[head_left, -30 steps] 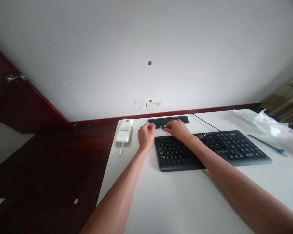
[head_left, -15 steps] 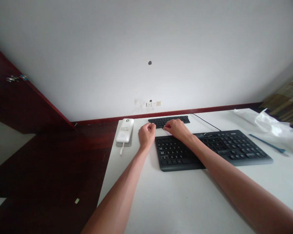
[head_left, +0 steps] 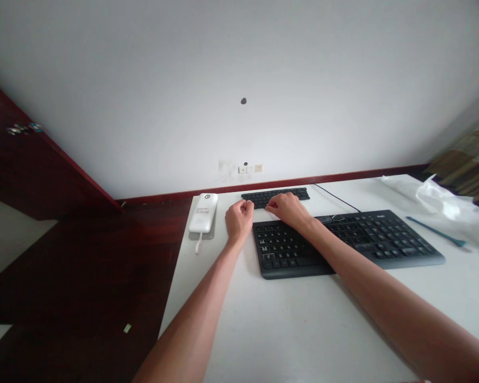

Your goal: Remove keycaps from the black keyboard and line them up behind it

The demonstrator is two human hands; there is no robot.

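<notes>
– Our grip?
– Left hand [head_left: 238, 221] curled closed; right hand [head_left: 289, 208] bent over the keys [head_left: 260, 199], its pinch hidden. Held items: we can't tell.
– Obstructions?
– Keyboard [head_left: 359, 232] between us and keys. Bag [head_left: 449, 206], stick [head_left: 435, 231] right; 1 device [head_left: 203, 214] left.

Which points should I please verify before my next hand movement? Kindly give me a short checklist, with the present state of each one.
1. Right hand has a secure hold on a key: cannot tell; the fingertips are at the loose black keys, any grip hidden.
2. Left hand is free: cannot tell; its fingers are curled.
3. Keyboard lies flat on the white table: ok.
4. Every keyboard position has its cap: not ok; pale fittings show bare near the left end.
5. Cable is clear of both hands: ok.
6. Blue tool is apart from the keyboard: ok, to its right.
</notes>
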